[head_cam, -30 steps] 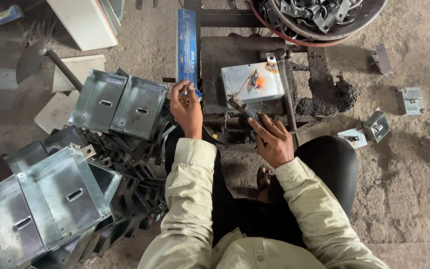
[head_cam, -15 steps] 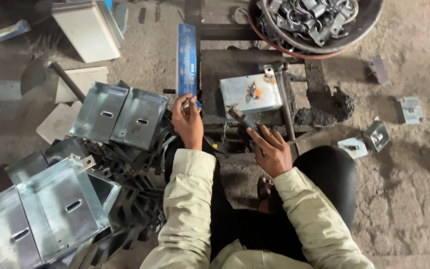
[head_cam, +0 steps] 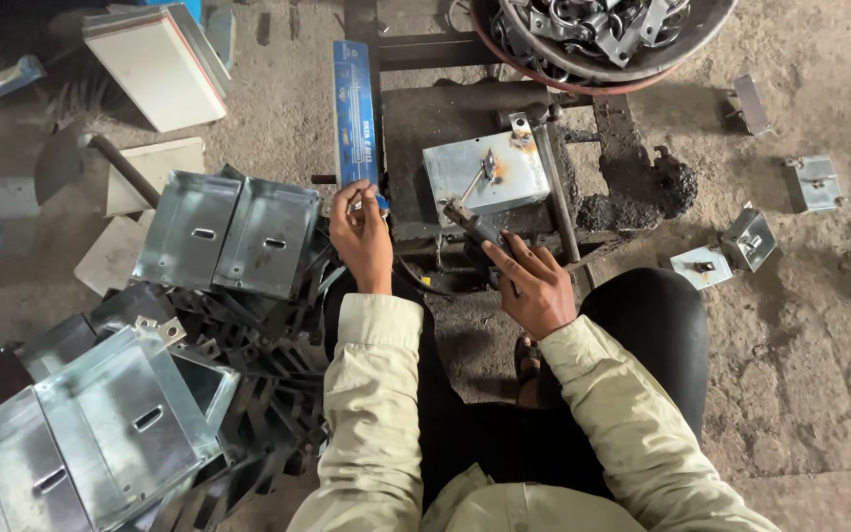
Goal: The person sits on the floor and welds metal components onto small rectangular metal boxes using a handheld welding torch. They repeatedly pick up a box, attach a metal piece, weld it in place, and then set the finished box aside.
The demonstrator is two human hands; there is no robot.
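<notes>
A dark-handled welding holder is gripped by the closed right hand, its tip touching a flat galvanised steel box clamped on a rusty, soot-blackened iron jig. The end of a long blue cardboard packet is pinched by the left hand just beside the jig. Shiny slotted sheet-metal trays are stacked at the left on a dusty grey concrete floor.

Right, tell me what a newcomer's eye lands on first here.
Centre: a grey metal box on a dark work stand, the right hand gripping a tool handle just below it. The left hand touches a long blue packet. Shiny folded metal boxes pile at left.
</notes>
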